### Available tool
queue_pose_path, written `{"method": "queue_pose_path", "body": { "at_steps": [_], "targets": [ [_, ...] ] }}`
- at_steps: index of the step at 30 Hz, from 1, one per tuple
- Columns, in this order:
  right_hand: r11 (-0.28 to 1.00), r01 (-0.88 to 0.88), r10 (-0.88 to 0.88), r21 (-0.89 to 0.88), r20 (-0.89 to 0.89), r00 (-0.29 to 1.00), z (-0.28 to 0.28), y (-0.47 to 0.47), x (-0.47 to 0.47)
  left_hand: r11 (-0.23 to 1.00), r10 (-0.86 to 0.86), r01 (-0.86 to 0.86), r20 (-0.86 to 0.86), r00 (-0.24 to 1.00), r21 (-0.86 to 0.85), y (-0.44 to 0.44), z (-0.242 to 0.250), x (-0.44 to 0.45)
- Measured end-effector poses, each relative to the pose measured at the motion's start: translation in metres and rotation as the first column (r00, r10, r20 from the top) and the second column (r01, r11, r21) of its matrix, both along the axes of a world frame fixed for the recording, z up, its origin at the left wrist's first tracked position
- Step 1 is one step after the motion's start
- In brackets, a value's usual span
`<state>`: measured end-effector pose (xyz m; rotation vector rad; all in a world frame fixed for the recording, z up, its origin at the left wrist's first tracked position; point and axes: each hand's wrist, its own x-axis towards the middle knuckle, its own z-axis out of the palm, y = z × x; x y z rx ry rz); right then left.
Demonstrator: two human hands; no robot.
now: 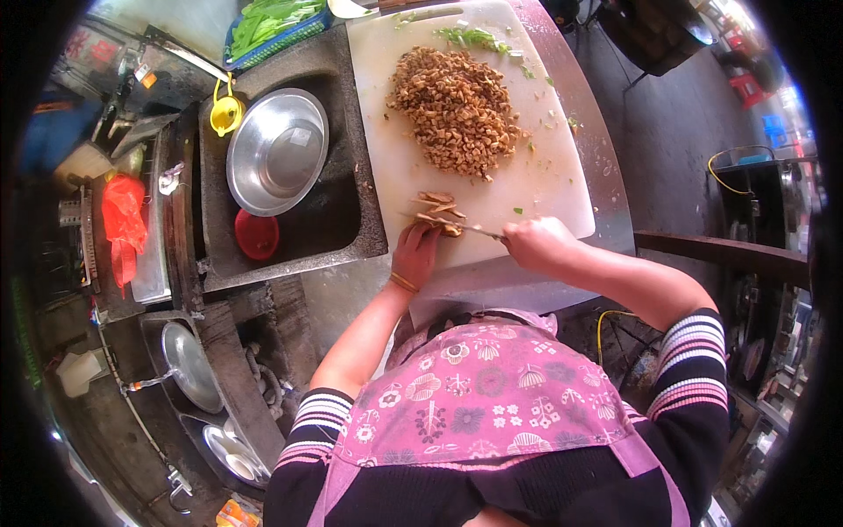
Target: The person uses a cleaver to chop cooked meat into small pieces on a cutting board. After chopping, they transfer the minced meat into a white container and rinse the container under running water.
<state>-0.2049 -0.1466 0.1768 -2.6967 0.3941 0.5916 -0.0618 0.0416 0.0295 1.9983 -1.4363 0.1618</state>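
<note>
My right hand (537, 242) grips the handle of a knife (479, 230), its thin blade pointing left across a few brown slices (436, 203) of food. With bent fingers, my left hand (416, 247) presses on the piece under the blade, close to the cutting edge. Both hands are over the near part of a large white cutting board (546, 191). Beyond them lies a heap of brown diced food (458, 109), whose exact kind I cannot tell. Chopped green scallion (471, 38) is scattered at the board's far end.
Left of the board is a stone sink (342, 247) holding a metal basin (280, 155), a red bowl (257, 235) and a yellow strainer (226, 115). A blue basket (280, 41) of leafy greens stands behind it. A red plastic bag (124, 224) lies farther left.
</note>
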Motion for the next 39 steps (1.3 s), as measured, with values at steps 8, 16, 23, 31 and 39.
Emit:
{"method": "queue_pose_path", "body": {
  "at_steps": [8,16,23,31,39],
  "targets": [
    [0.994,0.020,-0.031,0.109,0.098,0.995,-0.057,0.026,0.032,0.995,-0.091,0.090,-0.022,0.996,-0.040,-0.006,0.005,0.006],
    [0.999,0.034,-0.036,0.031,0.071,0.997,-0.009,0.005,0.022,0.995,-0.019,0.015,-0.044,0.999,-0.096,-0.001,0.002,0.004],
    [0.999,-0.030,0.029,-0.015,-0.041,0.999,-0.002,0.002,-0.019,0.994,-0.015,0.008,-0.067,0.998,-0.112,0.000,0.001,0.000],
    [0.996,0.022,-0.027,0.084,0.056,0.998,-0.050,0.028,0.041,0.994,-0.042,0.038,-0.043,0.998,-0.099,0.001,-0.004,0.003],
    [1.000,0.000,0.000,0.002,0.056,0.998,-0.004,0.007,0.009,0.997,0.004,-0.008,-0.047,0.999,-0.081,0.001,-0.001,0.002]
  ]
}}
